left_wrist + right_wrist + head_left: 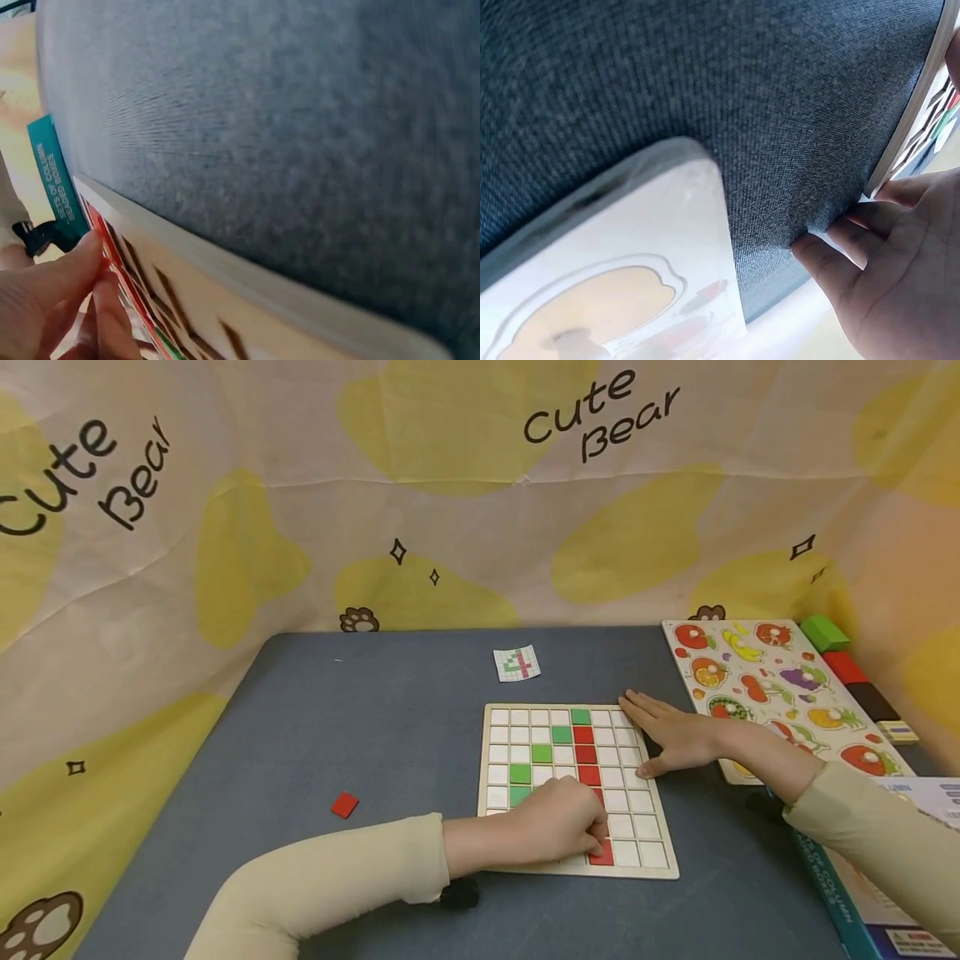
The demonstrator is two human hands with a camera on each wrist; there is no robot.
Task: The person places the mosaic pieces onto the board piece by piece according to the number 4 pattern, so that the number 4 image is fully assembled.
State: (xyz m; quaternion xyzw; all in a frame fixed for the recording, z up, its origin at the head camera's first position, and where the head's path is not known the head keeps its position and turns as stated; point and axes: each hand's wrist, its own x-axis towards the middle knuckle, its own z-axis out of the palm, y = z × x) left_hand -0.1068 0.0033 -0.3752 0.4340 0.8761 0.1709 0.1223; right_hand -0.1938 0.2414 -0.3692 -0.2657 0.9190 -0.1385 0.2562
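A wooden grid board (667,860) lies on the dark table, its white squares partly filled with green tiles (542,753) in a diagonal and red tiles (587,755) in a column. My left hand (558,821) reaches over the lower part of the board, thumb and fingertip pinching a red square tile (106,262) low in the red column. That hand hides some squares beneath it. At the board's upper right edge rests my right hand (684,737), fingers stretched out along the rim. One loose red tile (345,805) lies to the left of the board.
Behind the board lies a small pattern card (517,663). A fruit puzzle board (780,677) is at the right, with green (825,632), red (845,667) and black blocks (872,702) beside it. A teal-edged box (832,893) sits nearer, under the right sleeve.
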